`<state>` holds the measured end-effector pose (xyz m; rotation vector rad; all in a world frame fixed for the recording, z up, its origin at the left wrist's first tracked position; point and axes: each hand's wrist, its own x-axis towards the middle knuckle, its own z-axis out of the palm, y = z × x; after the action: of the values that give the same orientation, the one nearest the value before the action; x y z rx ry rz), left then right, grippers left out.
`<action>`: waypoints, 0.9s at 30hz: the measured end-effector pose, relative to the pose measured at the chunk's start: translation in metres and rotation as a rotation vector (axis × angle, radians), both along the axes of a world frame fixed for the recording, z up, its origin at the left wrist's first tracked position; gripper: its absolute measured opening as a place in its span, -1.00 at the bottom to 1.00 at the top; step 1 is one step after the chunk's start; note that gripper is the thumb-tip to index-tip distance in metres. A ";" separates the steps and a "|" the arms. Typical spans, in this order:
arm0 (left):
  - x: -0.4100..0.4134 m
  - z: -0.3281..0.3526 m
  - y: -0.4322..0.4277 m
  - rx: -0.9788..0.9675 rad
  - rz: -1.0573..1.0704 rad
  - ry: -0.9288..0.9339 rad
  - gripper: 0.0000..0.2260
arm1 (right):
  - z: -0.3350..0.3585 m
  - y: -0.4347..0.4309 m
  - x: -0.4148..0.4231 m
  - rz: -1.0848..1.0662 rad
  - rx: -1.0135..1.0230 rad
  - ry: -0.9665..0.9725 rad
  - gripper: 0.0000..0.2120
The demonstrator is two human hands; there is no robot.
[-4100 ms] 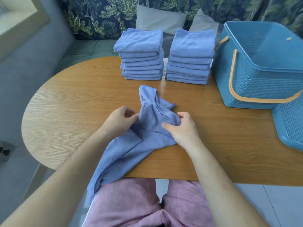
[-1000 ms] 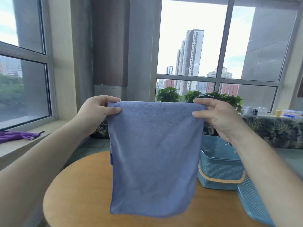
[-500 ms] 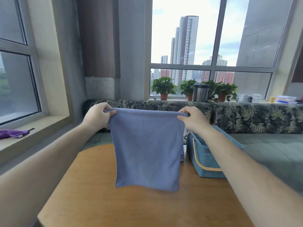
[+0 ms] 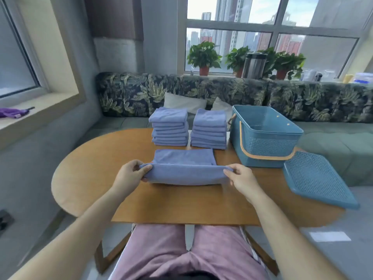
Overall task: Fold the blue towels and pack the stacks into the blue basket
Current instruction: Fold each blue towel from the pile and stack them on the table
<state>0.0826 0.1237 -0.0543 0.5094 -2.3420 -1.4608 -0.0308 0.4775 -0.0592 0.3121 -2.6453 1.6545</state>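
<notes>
Half a second ago the towel hung in the air from my two hands; now its far half lies flat on the table and I hold the near fold low over the wood. The fingers [image 4: 145, 168] and thumb of my left hand [image 4: 130, 175] are curled round the left end of the blue towel [image 4: 185, 175]. My right hand [image 4: 242, 179] pinches the right end the same way, so the soft terry stretches between them as a rounded, doubled edge. Beyond that edge the rest of the cloth lies as a flat rectangle, its nap fine and matte.

It rests on the oval wooden table [image 4: 181, 205], smooth, with a visible grain. Just behind the towel two stacks of folded blue towels stand side by side, the left stack [image 4: 169, 128] and the right stack [image 4: 209, 130]. Each is a neat block of layers with rounded folds facing me.

Just right of them stands the blue basket [image 4: 264, 142], a rectangular plastic tub with woven-pattern walls and a tan hoop handle lying against its front. Its lid [image 4: 316, 178], flat with a mesh texture, lies at the table's right end, just beside the basket.

Farther back runs a bench [image 4: 141, 93] upholstered in leaf print, with two pale cushions [image 4: 183, 103] against it. Potted plants [image 4: 203, 55] and a metal flask [image 4: 253, 64] stand on the sill.
</notes>
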 end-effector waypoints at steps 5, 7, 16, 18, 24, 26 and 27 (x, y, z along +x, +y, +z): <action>0.024 -0.071 0.015 0.000 0.070 -0.055 -0.73 | -0.073 0.012 0.027 -0.038 -0.015 -0.032 -0.92; 0.029 -0.078 0.014 -0.050 0.084 -0.023 -0.72 | -0.078 0.015 0.029 -0.033 -0.026 0.003 -0.94; 0.035 -0.087 0.012 -0.147 0.095 0.035 -0.79 | -0.084 0.009 0.034 -0.035 0.041 0.051 -0.91; 0.035 -0.086 0.012 -0.148 0.091 0.028 -0.79 | -0.083 0.009 0.035 -0.040 0.054 0.050 -0.88; 0.040 -0.079 0.015 0.039 0.070 -0.025 -0.31 | -0.076 0.003 0.045 -0.079 0.043 0.043 -0.41; 0.043 -0.076 0.018 0.038 0.030 -0.039 -0.33 | -0.079 0.002 0.049 -0.037 0.189 0.199 -0.47; 0.043 -0.076 0.019 -0.030 0.002 -0.028 -0.41 | -0.081 0.001 0.052 -0.021 0.294 0.318 -0.54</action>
<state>0.1258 0.1428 -0.1305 0.5275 -2.3807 -1.4249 0.0209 0.4781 -0.1401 0.5011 -2.6233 1.0965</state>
